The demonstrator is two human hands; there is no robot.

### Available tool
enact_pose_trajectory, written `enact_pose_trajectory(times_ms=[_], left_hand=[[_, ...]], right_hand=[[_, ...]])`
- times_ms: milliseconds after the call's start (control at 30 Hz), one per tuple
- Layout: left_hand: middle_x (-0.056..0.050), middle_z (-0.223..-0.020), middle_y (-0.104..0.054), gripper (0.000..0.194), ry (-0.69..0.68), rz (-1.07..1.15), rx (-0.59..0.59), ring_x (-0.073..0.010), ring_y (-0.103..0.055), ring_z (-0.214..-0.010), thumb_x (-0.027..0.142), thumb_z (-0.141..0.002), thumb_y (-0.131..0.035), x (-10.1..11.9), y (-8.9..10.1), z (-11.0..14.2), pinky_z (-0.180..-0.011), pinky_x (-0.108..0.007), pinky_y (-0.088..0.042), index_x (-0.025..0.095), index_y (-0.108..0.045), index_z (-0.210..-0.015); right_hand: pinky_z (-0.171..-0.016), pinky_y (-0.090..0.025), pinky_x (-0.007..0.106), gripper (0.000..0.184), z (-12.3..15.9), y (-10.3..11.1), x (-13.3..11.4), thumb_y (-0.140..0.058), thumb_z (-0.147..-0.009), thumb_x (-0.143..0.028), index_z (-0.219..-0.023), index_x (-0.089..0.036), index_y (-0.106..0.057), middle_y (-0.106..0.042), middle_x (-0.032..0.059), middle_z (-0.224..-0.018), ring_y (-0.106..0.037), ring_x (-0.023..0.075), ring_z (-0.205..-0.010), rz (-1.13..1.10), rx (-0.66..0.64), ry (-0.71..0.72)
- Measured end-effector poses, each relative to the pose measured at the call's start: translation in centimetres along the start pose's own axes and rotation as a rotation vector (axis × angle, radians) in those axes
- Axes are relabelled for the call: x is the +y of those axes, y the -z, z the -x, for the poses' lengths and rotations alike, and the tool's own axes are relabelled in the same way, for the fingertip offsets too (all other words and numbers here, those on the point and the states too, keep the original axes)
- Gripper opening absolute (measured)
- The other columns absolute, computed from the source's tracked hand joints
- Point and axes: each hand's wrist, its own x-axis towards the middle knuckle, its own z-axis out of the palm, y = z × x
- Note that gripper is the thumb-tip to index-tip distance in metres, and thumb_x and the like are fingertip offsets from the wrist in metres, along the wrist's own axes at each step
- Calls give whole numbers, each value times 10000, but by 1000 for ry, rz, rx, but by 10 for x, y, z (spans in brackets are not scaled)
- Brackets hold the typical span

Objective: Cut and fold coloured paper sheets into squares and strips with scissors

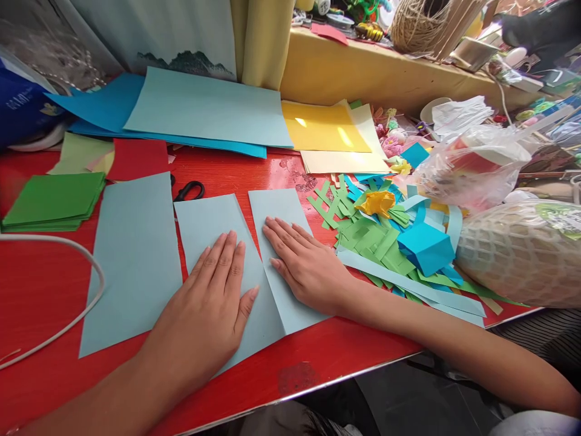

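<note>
Three light blue pieces of paper lie side by side on the red table. My left hand (206, 303) rests flat on the middle piece of paper (213, 212), fingers stretched out. On the right piece of paper (276, 203) my right hand (308, 260) also lies flat, palm down. Red table shows between these two pieces at the top; lower down their edges meet, and I cannot tell whether they are joined there. The left piece of paper (131, 260) lies apart, untouched. Black scissors (189, 191) are partly hidden behind the pieces.
Paper scraps (376, 242) are heaped at right, beside a net-wrapped bundle (521, 254) and a plastic bag (476, 157). Large blue sheets (209, 112) and yellow sheets (324, 124) lie at the back. Green squares (54, 200) and a white cable (68, 318) are at left.
</note>
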Motion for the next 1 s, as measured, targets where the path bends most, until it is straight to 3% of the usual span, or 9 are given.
enact_pose_trajectory(times_ms=[300, 400, 500, 633, 1000], left_hand=[[-269, -1444, -252, 579, -49, -13, 18, -334, -190, -1356, 323, -929, -278, -14, 1, -8, -1083, -495, -257, -63, -303, -1360], [-245, -1463, -224, 538, -122, -13, 61, -308, -154, -1369, 248, -919, -311, -16, 7, -11, -1105, -469, -228, -50, -294, -1367], [-219, -1470, -229, 560, -180, 9, 28, -287, -151, -1374, 283, -912, -315, -12, 9, -11, -1106, -439, -245, -38, -296, -1371], [-216, -1461, -256, 600, -145, -2, -40, -285, -168, -1370, 350, -913, -291, -6, 4, -6, -1101, -443, -254, -34, -293, -1375], [-219, -1465, -236, 617, -38, 38, -61, -298, -165, -1368, 363, -907, -261, 4, 4, -2, -1104, -458, -235, -39, -295, -1373]], right_hand=[[-1135, -176, 385, 528, -15, 2, 14, -246, -967, -312, -1392, -2, -292, -246, 149, -1475, -167, 212, -1378, 23, 25, 50], [-1140, -159, 386, 506, -13, 7, 9, -235, -968, -273, -1381, 11, -303, -250, 159, -1471, -140, 198, -1384, 11, 101, 37], [-1136, -178, 395, 507, -5, 7, 0, -231, -970, -284, -1381, 4, -302, -237, 159, -1475, -123, 200, -1385, -22, 77, 104], [-1122, -208, 423, 528, 1, 0, -2, -244, -968, -321, -1379, 4, -307, -244, 174, -1468, -157, 231, -1378, -12, 6, 114], [-1125, -200, 428, 533, 2, -1, -6, -236, -963, -291, -1379, 36, -296, -217, 208, -1467, -129, 257, -1380, 0, 6, 45]])
